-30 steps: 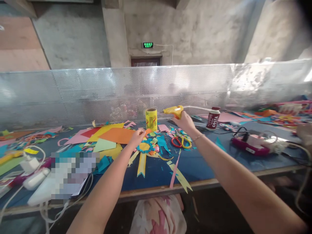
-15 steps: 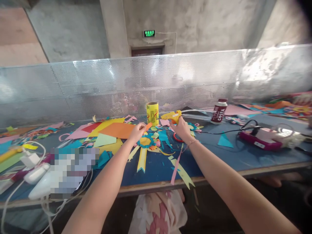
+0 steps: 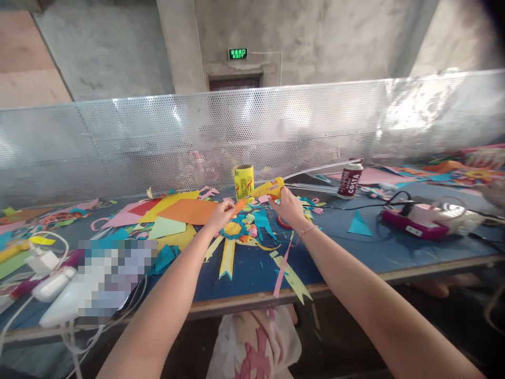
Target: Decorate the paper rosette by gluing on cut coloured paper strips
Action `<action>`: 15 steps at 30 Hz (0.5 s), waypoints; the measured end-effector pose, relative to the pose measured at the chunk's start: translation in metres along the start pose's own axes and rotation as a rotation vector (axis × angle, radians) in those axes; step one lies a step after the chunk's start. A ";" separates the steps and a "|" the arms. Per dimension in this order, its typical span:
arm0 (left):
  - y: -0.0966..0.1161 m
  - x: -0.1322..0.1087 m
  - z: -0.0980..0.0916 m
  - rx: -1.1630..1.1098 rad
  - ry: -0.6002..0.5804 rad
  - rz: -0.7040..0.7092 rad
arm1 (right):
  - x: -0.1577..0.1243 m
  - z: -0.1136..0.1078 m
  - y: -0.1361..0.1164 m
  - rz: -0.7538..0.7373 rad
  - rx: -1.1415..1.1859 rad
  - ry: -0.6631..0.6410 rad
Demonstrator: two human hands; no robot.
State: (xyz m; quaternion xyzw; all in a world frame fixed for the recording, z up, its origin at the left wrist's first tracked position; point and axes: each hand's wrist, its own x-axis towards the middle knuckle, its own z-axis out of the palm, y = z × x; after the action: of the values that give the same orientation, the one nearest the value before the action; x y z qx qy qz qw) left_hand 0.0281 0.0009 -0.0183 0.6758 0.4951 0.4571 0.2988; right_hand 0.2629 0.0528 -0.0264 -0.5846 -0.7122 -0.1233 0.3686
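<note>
Now | left hand [image 3: 221, 213] pinches orange scrap [image 3: 238, 206] | right hand [image 3: 288, 208] grips glue gun [image 3: 269, 188], nozzle just beside scrap

Craft workshop in bare hall.
Concrete walls [image 3: 315, 37], exit sign [image 3: 238, 53], perforated screen [image 3: 158, 142] along tabletop's [image 3: 252, 276] far edge, paper offcuts [image 3: 189, 210].

Both arms stretch forward, left hand [image 3: 221, 212] pinching, right hand [image 3: 287, 206] gripping.

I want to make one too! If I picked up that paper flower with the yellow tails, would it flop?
Probably light and floppy: the paper flower looks like thin layered paper, tails flat on the table. Likely fragile too: the right hand holds a glue gun beside it, so pieces may be loose.
</note>
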 end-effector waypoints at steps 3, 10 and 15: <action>0.001 0.000 0.000 0.009 -0.007 0.029 | -0.001 -0.001 -0.001 -0.007 -0.033 -0.021; 0.001 0.000 0.000 0.014 0.013 0.055 | -0.002 -0.005 -0.003 -0.014 -0.058 -0.024; 0.003 -0.002 0.000 0.017 0.022 0.046 | -0.001 -0.006 -0.003 -0.016 -0.061 -0.040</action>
State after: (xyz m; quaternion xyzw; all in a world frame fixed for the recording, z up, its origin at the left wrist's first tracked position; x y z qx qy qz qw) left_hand 0.0294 -0.0017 -0.0159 0.6845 0.4863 0.4671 0.2770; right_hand 0.2625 0.0473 -0.0223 -0.5924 -0.7200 -0.1361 0.3350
